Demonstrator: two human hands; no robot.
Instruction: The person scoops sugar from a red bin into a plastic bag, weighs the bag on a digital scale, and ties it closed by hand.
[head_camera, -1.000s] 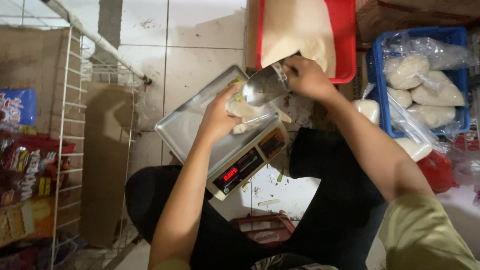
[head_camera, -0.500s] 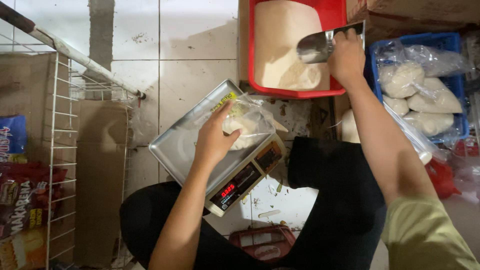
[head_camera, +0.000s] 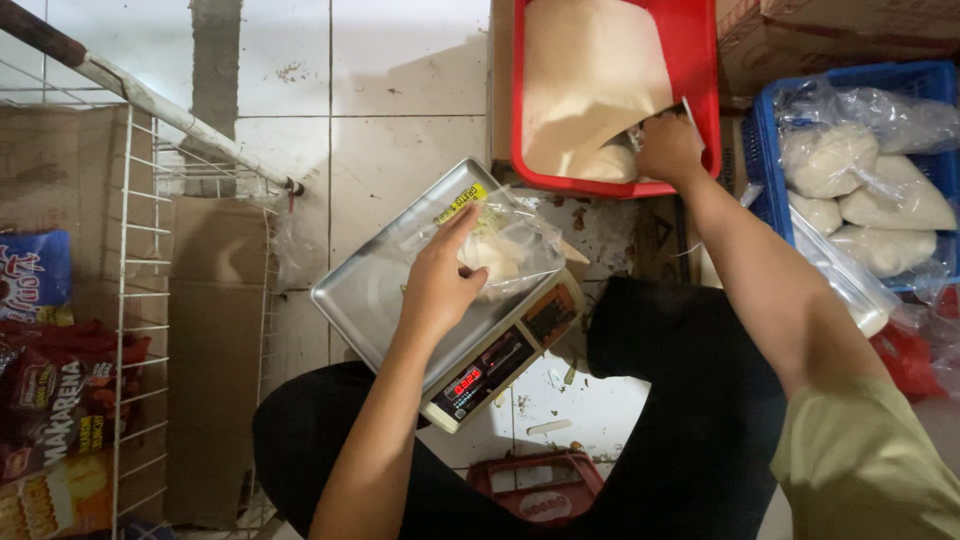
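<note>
- Where the right hand (head_camera: 668, 148) dips into the red tub (head_camera: 705, 70) of pale powder (head_camera: 585, 70), closed on a metal scoop (head_camera: 690, 115), mostly hidden; only an edge showing.
- Left hand (head_camera: 440, 290) on the scale tray (head_camera: 370, 300), fingers loosely pinching the clear plastic bag (head_camera: 505, 245).
- Blue crate (head_camera: 765, 150) of filled bags just beside; wire rack (head_camera: 130, 300) far left.
- Half a second earlier: scoop lifted above the tub, fully visible.

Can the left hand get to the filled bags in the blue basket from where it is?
Probably not easily. The left hand holds the clear bag on the scale, and the right arm stretches across between it and the blue basket.
</note>
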